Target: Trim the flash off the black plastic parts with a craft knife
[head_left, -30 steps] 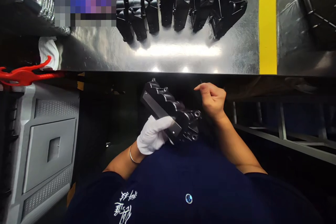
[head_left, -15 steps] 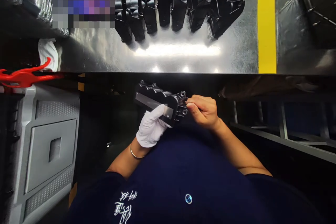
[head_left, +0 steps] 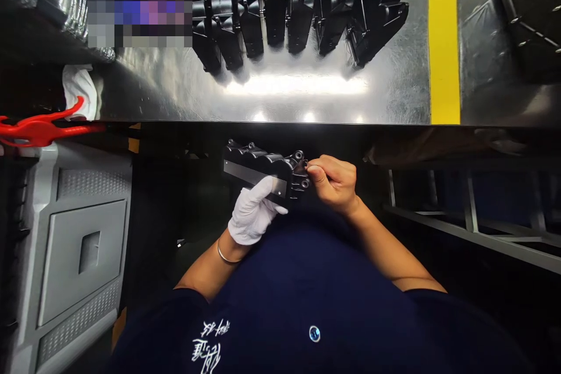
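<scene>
Black plastic part (head_left: 263,168) sits in front of my chest, below the table (head_left: 394,93) edge, gripped from beneath by my gloved left hand (head_left: 254,213). My bare right hand (head_left: 335,182) pinches at its right end, fingertips (head_left: 312,169) touching the round bosses. More black parts (head_left: 298,6) stand in a row on the table.

Black moulded part (head_left: 263,166), white glove (head_left: 254,216), navy shirt (head_left: 307,292), yellow stripe (head_left: 442,41), red clamp (head_left: 39,127)

Navy shirt, white-gloved left hand (head_left: 253,214), perhaps a bangle.
</scene>
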Available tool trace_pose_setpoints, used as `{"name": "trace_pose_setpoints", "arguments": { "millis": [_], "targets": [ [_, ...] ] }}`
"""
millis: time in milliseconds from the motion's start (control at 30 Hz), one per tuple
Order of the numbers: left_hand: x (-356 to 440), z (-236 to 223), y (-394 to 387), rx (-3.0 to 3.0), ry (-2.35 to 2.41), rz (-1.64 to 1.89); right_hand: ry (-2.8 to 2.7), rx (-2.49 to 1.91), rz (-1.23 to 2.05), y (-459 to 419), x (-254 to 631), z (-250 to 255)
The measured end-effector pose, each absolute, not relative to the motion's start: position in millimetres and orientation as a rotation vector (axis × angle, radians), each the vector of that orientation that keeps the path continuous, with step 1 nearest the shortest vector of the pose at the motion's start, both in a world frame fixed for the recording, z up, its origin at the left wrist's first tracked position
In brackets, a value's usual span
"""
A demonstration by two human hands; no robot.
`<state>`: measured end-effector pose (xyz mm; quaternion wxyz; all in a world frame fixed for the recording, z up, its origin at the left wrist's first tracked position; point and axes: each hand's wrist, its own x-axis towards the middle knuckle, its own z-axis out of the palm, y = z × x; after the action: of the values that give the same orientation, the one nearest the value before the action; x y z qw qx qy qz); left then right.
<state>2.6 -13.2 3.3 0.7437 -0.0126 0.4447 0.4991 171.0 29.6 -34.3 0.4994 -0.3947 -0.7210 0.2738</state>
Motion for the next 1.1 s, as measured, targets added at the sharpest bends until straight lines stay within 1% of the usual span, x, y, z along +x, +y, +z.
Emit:
{"name": "trace_pose_setpoints", "arguments": {
  "millis": [300, 500, 567, 667, 733, 933, 1100],
  "targets": [
    [-3, 2, -11, -0.183, 0.939, 1.04, -1.732, -0.999, 0.674, 31, 165, -41],
    [-7, 0, -33, 0.158, 0.728, 1.055, -1.441, -1.381, 0.681, 40, 183, -55],
    [-7, -1, -33, 0.177, 0.756, 1.066, -1.516, -1.301, 0.716, 35, 187, -50],
    [-6, -2, -24, 0.085, 0.862, 1.035, -1.69, -1.011, 0.782, 24, 184, -36],
    [-6, -3, -19, 0.019, 0.883, 0.994, -1.718, -0.9, 0.789, 19, 178, -29],
    [-4, 3, -18, -0.056, 0.902, 0.952, -1.73, -0.846, 0.793, 21, 172, -28],
    [-1, 2, -18, 0.004, 0.901, 0.945, -1.761, -0.845, 0.789, 20, 175, -24]
  ]
}}
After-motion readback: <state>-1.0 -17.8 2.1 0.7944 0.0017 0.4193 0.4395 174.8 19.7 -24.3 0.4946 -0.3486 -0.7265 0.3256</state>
